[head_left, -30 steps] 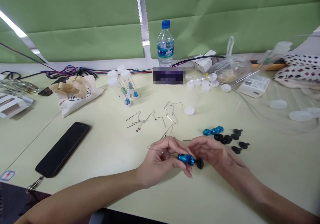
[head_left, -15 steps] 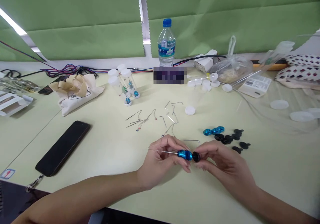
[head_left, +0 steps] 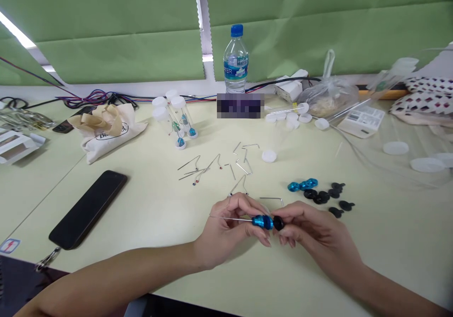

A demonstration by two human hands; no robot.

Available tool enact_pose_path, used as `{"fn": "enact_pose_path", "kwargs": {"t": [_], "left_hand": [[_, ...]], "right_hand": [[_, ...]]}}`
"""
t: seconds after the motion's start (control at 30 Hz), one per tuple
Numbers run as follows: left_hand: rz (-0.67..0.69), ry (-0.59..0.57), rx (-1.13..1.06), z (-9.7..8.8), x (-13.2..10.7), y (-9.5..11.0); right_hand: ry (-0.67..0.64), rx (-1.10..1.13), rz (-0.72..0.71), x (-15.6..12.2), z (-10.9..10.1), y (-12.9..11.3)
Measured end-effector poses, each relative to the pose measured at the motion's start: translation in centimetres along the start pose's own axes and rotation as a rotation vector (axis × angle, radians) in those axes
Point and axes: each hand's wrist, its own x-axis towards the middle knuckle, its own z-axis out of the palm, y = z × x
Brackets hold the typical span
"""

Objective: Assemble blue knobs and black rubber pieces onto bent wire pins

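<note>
My left hand (head_left: pixel 231 222) is closed around a shiny blue metal fitting (head_left: pixel 262 221) with a darker blue band. A thin metal rod (head_left: pixel 237 219) sticks out from the fitting's left end, across my left palm. My right hand (head_left: pixel 316 229) pinches a round black plastic piece (head_left: pixel 279 222) at the fitting's right end. Whether the two parts are fully joined I cannot tell. Beyond my right hand lie some blue metal fittings (head_left: pixel 303 185) and several black plastic pieces (head_left: pixel 322 197). An L-shaped hex key (head_left: pixel 272 198) rests just past my fingertips.
Several bent metal wires (head_left: pixel 198 170) and more hex keys (head_left: pixel 244 167) lie mid-table. Clear tubes with white caps (head_left: pixel 177 102) stand behind them. A phone (head_left: pixel 88 209) and cloth pouch (head_left: pixel 111 130) are at the left; a water bottle (head_left: pixel 236 62) and plastic bag (head_left: pixel 329 95) at the back.
The fingers of my right hand have shifted slightly around the black piece, which sits a touch lower. The rod lies a little more level. Both hands otherwise stay in place.
</note>
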Motion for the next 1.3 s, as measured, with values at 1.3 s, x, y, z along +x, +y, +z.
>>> {"fn": "enact_pose_path", "kwargs": {"t": [1.3], "left_hand": [[-0.030,0.067,-0.099,0.01,0.44,0.09]], "right_hand": [[-0.025,0.050,0.051,0.30,0.25,-0.41]]}}
